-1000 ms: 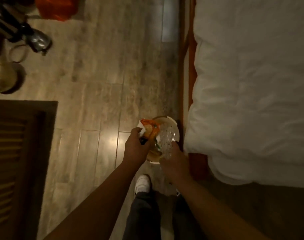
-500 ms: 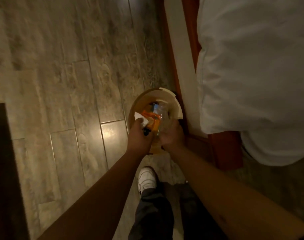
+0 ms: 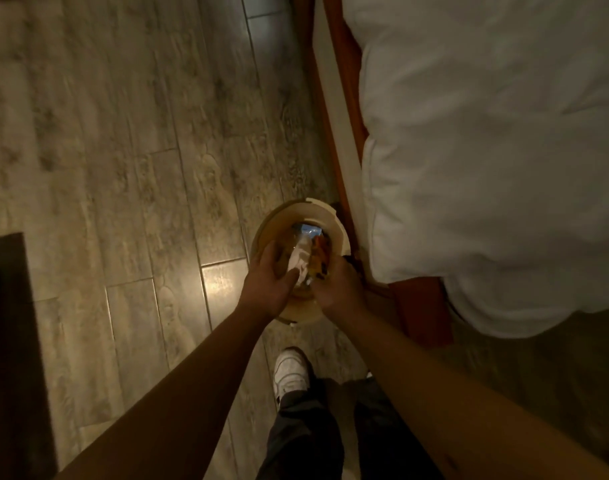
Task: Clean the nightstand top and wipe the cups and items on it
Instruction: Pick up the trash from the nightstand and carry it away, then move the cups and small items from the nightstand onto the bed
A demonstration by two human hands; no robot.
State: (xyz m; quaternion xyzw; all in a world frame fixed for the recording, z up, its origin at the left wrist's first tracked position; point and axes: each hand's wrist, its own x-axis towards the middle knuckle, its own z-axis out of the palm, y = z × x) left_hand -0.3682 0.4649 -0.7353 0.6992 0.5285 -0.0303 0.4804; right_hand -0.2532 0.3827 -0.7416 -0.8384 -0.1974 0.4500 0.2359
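— Both hands are over the bin [image 3: 325,211] now. Left hand [image 3: 266,284] sits low on the near-left side, fingers relaxed and spread, thumb touching the white wad [image 3: 297,259].

— And the right?

— Right hand [image 3: 337,284] is on the near-right side, fingers curled round the clear cup [image 3: 304,249], tipped mouth-down into the bin. Blurred, mind you, so the exact grip is hard to read.

— What's between them?

— Cup, white wad and an orange wrapper [image 3: 319,252], all bunched together between the two hands, inside the rim. Something blue [image 3: 308,230] shows just beyond the fingers, deeper in.

— Surroundings?

— Bed [image 3: 486,150] to the right of the right hand, wood floor [image 3: 123,150] left of the left hand, a white shoe [image 3: 291,370] below the wrists.
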